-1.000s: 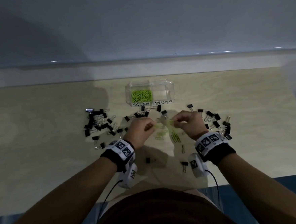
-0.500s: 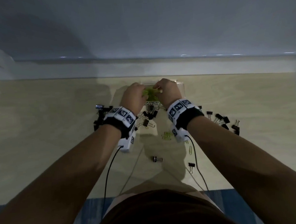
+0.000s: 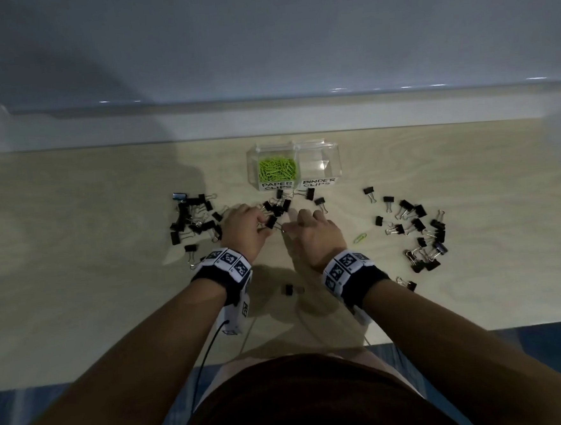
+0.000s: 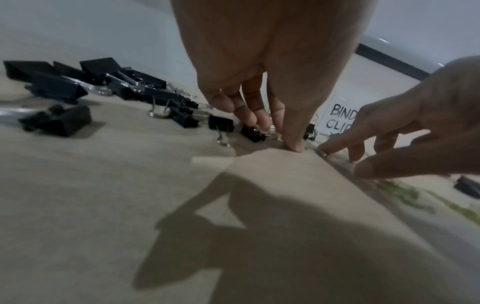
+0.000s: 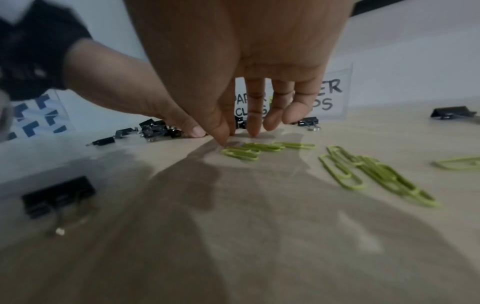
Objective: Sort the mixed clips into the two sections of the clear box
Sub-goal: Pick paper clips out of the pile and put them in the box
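1. One clear plastic two-section box point(image 3: 333, 157) sits at the far middle of the pale wooden tabletop point(image 3: 76, 259). Its left section, labelled PAPER CLIPS, holds a heap of lime-green paper clips point(image 3: 276, 168), too tangled to count. The right one, labelled BINDER CLIPS, has nothing in it.
2. Black binder clips with silver wire handles lie in three loose groups: a left pile point(image 3: 195, 220), a small bunch right in front of the box point(image 3: 280, 205), and a bigger scatter on the right point(image 3: 420, 232). Can't get a solid count, but it's dozens.
3. Two more binder clips sit alone near the wrists, one between them point(image 3: 291, 290) and one to the right point(image 3: 407, 283).
4. The right wrist view shows about six green paper clips loose on the tabletop point(image 5: 376, 174); the head view shows just one point(image 3: 360, 238).
5. Left hand point(image 3: 245, 229): fingers pointing down, tips bunched on the tabletop by the middle bunch. Can't tell if they're pinching anything.
6. Right hand point(image 3: 317, 233): fingers spread and reaching down, fingertip point(image 5: 221, 137) touching the nearest green clip point(image 5: 241, 153), holding nothing.
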